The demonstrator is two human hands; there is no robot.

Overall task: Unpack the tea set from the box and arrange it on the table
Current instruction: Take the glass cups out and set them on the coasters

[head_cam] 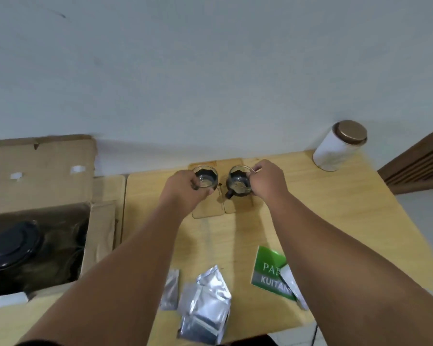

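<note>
Two small glass cups stand side by side at the far middle of the wooden table (335,208). My left hand (185,193) grips the left glass cup (206,178). My right hand (268,181) holds the right glass cup (238,182) at its rim. Both cups rest over thin wooden coasters (208,211). The open cardboard box (43,176) sits at the left, and inside it lies a dark round teapot lid or pot (13,245).
A white canister with a brown lid (340,146) stands at the far right corner. Silver foil pouches (205,303) and a green booklet (268,270) lie near the front edge. The wall runs right behind the cups.
</note>
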